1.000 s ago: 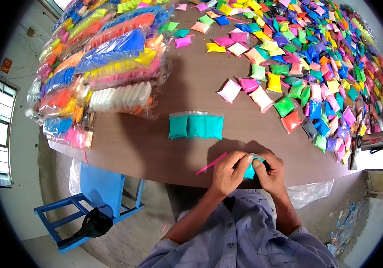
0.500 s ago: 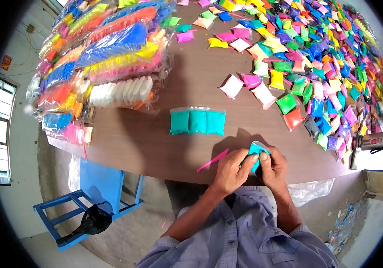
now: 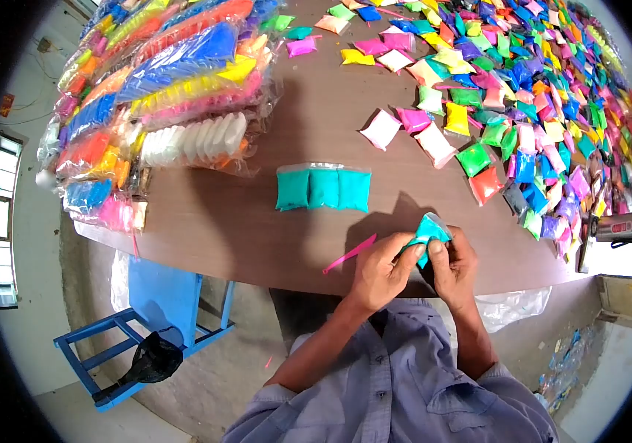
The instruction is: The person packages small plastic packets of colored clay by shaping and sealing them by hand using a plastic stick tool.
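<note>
Between my two hands is a small teal packet with a clear plastic edge at its top. My left hand pinches its left side, thumb on the near face. On the other side my right hand pinches it too, thumbs close together. Fingers behind the packet are hidden. A joined strip of three teal packets lies flat on the brown table, beyond my hands. Just left of my left hand lies a thin pink plastic stick, its far end near my knuckles.
Clear bags of coloured packets are piled at the left. Loose coloured packets cover the right and far side. A metal flask stands at the right edge. Below the table's left edge is a blue stool with a black cloth.
The packet in my hands now sits higher, and more of its teal face and clear edge shows. The whole view has shifted slightly; the strip on the table stays in place.
</note>
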### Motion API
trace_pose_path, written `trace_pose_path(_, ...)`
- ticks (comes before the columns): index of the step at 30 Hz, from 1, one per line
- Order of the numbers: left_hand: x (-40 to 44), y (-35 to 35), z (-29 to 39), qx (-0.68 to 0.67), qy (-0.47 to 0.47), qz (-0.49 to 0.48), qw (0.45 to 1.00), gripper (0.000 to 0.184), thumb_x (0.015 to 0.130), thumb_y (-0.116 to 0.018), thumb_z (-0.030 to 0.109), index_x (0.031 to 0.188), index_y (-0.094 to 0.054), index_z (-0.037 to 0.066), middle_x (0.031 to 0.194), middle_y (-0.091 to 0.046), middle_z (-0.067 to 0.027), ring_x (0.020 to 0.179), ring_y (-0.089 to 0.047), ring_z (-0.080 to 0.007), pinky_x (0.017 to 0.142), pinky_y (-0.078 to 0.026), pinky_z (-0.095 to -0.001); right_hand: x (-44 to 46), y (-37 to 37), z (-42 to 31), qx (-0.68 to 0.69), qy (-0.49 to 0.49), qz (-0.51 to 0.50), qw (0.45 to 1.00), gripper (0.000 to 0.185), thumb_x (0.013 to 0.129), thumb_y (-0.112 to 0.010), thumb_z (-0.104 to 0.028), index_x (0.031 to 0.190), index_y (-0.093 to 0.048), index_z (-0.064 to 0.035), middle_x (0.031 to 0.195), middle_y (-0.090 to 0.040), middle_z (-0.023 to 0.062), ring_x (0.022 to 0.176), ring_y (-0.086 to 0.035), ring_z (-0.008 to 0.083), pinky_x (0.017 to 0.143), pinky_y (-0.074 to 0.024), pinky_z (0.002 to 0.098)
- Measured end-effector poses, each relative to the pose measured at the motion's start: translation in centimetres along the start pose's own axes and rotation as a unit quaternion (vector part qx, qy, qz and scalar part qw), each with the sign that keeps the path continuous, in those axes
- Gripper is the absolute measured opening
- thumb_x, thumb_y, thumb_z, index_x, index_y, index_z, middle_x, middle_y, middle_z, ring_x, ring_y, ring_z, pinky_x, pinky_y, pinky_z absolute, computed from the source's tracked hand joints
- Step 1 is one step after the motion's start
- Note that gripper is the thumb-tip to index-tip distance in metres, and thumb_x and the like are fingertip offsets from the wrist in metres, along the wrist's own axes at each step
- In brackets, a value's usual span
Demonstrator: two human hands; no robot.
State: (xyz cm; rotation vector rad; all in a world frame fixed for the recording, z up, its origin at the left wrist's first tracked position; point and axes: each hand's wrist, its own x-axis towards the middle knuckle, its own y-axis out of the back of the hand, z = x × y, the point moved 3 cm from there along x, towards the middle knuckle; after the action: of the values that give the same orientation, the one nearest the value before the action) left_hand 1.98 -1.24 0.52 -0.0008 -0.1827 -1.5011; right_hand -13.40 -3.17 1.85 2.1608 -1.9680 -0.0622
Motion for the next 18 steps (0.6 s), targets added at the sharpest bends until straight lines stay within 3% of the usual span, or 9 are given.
trace_pose_path(9, 0.4, -0.2, 0.6, -0.011, 0.025, -0.017, 0.999, 0.022, 0.097, -0.070, 0.015, 0.115, -0.069, 0.002, 0.093, -0.072, -0.0075, 0.081, -0.065, -0.0090, 0.068, -0.051, -0.0266, 0.0, 0.4, 1.3, 0.059, -0.012, 0.047, 0.997, 0.023, 0.103, -0.065, -0.021, 0.111, -0.063, 0.0005, 0.084, -0.058, -0.0038, 0.075, -0.047, 0.0042, 0.067, -0.0402, 0.0222)
trace_pose_path(18, 0.1, 0.0, 0.1, -0.019, 0.004, 0.019, 1.000, 0.019, 0.096, -0.071, 0.011, 0.112, -0.070, 0.001, 0.086, -0.072, -0.0081, 0.077, -0.065, -0.0109, 0.068, -0.051, -0.0264, -0.3, 0.2, 1.0, 0.072, -0.018, -0.007, 0.997, 0.025, 0.102, -0.065, -0.019, 0.116, -0.061, 0.0017, 0.088, -0.059, -0.0024, 0.079, -0.050, 0.0049, 0.071, -0.0425, 0.0232)
